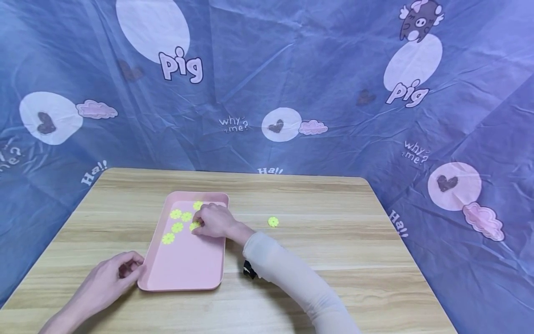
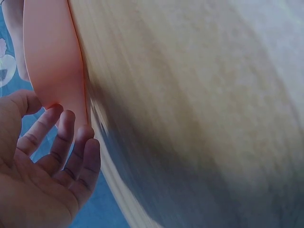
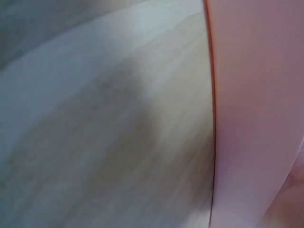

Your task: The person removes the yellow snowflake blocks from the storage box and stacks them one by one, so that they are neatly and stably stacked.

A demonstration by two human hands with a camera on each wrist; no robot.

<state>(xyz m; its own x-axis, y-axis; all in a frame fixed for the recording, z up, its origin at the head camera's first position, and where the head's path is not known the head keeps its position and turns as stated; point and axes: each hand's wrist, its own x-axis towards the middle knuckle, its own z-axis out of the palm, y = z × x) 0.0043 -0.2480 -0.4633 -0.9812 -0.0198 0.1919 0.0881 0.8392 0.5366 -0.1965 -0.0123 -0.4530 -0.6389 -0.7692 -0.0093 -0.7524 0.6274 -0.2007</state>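
A pink tray (image 1: 185, 264) lies on the table, with several yellow flower-shaped pieces (image 1: 177, 227) in its far half. Over the tray, my right hand (image 1: 214, 221) pinches one yellow flower-shaped piece (image 1: 194, 226) between thumb and fingers, low above the tray floor. Only a sliver of that hand (image 3: 285, 204) shows in the right wrist view, behind the tray's side wall (image 3: 256, 95). My left hand (image 1: 112, 277) touches the tray's near left corner. Its loosely bent fingers (image 2: 61, 137) rest against the outer wall in the left wrist view.
One more yellow flower-shaped piece (image 1: 273, 221) lies on the wooden table (image 1: 333, 232), right of the tray. A small black object (image 1: 249, 270) shows partly below the right sleeve (image 1: 288, 269). A blue printed cloth (image 1: 250, 83) hangs behind and beside the table.
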